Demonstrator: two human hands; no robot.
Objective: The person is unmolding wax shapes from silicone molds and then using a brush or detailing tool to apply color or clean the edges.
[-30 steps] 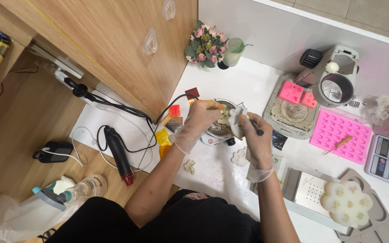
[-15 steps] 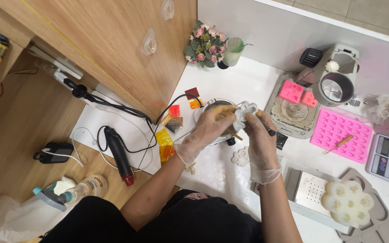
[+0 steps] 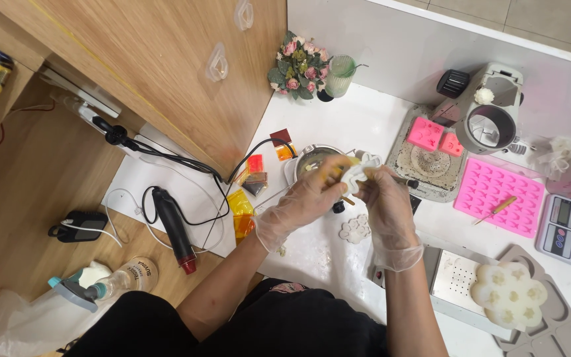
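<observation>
Both hands wear thin clear gloves and meet over the white counter. My left hand (image 3: pixel 299 205) and my right hand (image 3: pixel 384 205) together grip a small white flower-shaped piece (image 3: pixel 358 173), held just above a small metal pot (image 3: pixel 312 160). A thin wooden stick (image 3: pixel 346 199) pokes out under the left fingers. Another white flower-shaped piece (image 3: pixel 355 229) lies on the counter below the hands.
Pink moulds (image 3: pixel 497 195) and a grey tray (image 3: pixel 424 162) sit to the right, with a digital scale (image 3: pixel 566 225), a white flower mould (image 3: pixel 509 294) and a grey machine (image 3: pixel 490 119). A heat gun (image 3: pixel 173 228), orange packets (image 3: pixel 242 211), cables and a spray bottle (image 3: pixel 107 284) lie left.
Both hands have come together around the white piece and shifted slightly right, above the pot's edge; the right hand now closes on it from the side.
</observation>
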